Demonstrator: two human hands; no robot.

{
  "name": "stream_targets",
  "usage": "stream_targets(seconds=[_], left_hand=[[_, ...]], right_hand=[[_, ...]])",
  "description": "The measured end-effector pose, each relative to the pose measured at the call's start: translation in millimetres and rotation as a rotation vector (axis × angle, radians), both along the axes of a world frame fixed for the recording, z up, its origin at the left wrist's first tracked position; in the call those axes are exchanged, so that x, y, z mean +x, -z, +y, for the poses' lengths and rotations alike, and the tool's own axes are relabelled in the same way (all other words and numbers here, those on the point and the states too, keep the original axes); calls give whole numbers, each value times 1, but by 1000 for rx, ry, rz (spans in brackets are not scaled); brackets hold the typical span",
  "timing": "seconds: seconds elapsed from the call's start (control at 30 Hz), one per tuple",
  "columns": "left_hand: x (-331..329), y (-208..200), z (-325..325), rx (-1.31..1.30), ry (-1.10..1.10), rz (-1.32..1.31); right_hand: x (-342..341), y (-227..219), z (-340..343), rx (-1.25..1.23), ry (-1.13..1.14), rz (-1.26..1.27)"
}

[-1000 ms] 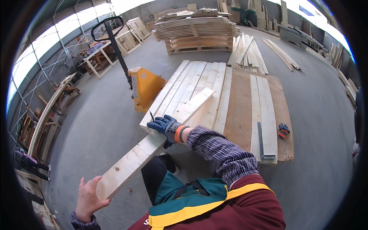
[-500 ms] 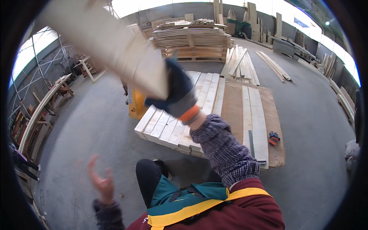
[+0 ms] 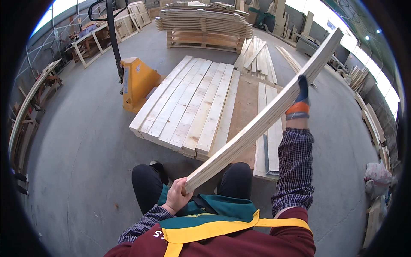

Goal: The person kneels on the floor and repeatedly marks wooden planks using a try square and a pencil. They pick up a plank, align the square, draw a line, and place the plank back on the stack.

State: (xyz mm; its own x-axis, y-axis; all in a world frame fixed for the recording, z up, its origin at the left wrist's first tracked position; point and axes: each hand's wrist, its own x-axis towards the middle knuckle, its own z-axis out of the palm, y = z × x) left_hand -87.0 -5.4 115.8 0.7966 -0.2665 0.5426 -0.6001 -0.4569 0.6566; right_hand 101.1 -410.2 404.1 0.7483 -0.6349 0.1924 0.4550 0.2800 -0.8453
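Here, in an apparent handling step, the left hand [image 3: 177, 197] and gloved right hand [image 3: 301, 93] grip a plank [image 3: 257, 127] near and far, any shift likely requiring coordinated support.

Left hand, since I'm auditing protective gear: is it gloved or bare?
Bare: skin shows on the left hand gripping the wooden beam's near end; the right hand wears a work glove.

Floor [image 3: 77, 171]: smooth grey concrete, faint lines running across it at 8 o'clock.
Wall [image 3: 64, 26]: plain grey below the daylight near 10 o'clock.
Windows [image 3: 314, 8]: glaring white strips, one near 10 o'clock, another curving from 1 past 2.
Roof trusses [image 3: 357, 15]: greenish metal, at 2 o'clock.
Lamps [image 3: 367, 38]: two small bright spots at 2 o'clock.
Workbench [image 3: 85, 33]: cluttered, near 10 o'clock.
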Motion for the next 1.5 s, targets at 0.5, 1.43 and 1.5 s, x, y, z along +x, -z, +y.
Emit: stream_targets(seconds=[0.5,1.43,1.5], left_hand=[[116,14,-28,-602,207,978],[88,62,-19,-1142,-330,1335],[83,63,-15,-1192,-240,1290]], right_hand=[[110,123,13,-10,-172,119],[-156,505,-187,276,551,1501],[-145,502,-186,137,435,1605]])
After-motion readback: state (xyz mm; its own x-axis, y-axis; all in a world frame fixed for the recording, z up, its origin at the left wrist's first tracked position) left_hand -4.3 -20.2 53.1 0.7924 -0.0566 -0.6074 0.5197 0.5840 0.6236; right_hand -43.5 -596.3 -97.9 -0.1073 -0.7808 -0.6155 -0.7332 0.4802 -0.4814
